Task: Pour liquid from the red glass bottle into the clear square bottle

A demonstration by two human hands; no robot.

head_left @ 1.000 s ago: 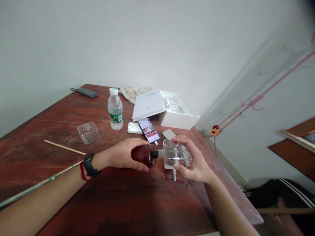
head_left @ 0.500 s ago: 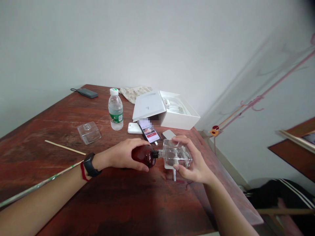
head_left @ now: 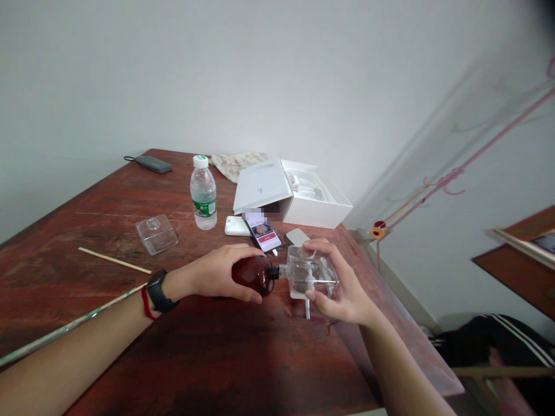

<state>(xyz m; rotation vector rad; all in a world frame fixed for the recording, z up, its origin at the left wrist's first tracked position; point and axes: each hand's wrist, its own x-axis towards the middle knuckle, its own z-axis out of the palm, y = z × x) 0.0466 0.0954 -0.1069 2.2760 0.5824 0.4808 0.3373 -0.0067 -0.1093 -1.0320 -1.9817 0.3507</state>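
My left hand (head_left: 225, 271) is wrapped round a dark amber bottle (head_left: 255, 274), tipped on its side with its black neck to the right. My right hand (head_left: 336, 286) grips a clear square glass bottle (head_left: 314, 271), also on its side, its neck pointing left. The two necks meet end to end; whether one sits inside the other I cannot tell. Behind and below the glass bottle a thin white tube (head_left: 307, 309) shows in part. Another clear square glass bottle (head_left: 156, 234) stands on the table to the left.
A water bottle (head_left: 203, 196), a phone (head_left: 263, 231), a white case-like object (head_left: 236, 226) and an open white box (head_left: 316, 211) stand beyond my hands. Thin sticks (head_left: 115, 260) lie left. A grey power bank (head_left: 154, 164) rests at the back of the wooden table (head_left: 208, 352).
Both hands and the two bottles stay in nearly the same place. The picture on the phone screen has changed.
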